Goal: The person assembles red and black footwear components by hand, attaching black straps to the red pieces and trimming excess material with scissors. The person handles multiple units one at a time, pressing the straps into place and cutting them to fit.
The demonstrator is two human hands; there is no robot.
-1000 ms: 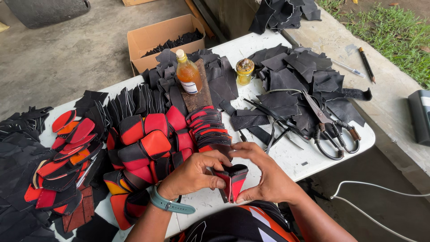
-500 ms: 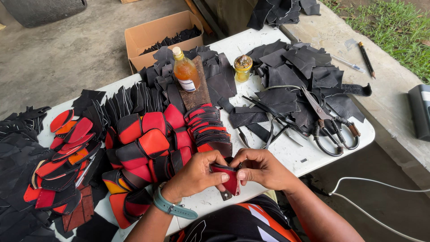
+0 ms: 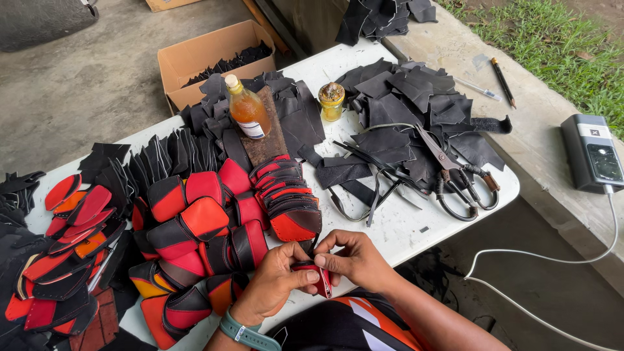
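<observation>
Both my hands meet at the near edge of the white table (image 3: pixel 416 227). My left hand (image 3: pixel 276 283), with a teal wristband, and my right hand (image 3: pixel 354 259) pinch a small red and black leather piece (image 3: pixel 317 273) between the fingertips. The piece is folded and mostly hidden by my fingers. Just beyond my hands lies a fanned stack of red and black leather pieces (image 3: pixel 289 195), with more of them (image 3: pixel 195 227) spread to the left.
Large scissors (image 3: pixel 455 175) lie on black leather scraps (image 3: pixel 403 110) at the right. A bottle of orange liquid (image 3: pixel 246 109) stands on a dark block, a small jar (image 3: pixel 331 101) beside it. A cardboard box (image 3: pixel 208 55) sits behind. A grey device (image 3: pixel 595 153) with a white cable rests on the concrete ledge.
My hands folded the red and black piece together and drew it nearer the table's edge; my fingers now close over it more tightly.
</observation>
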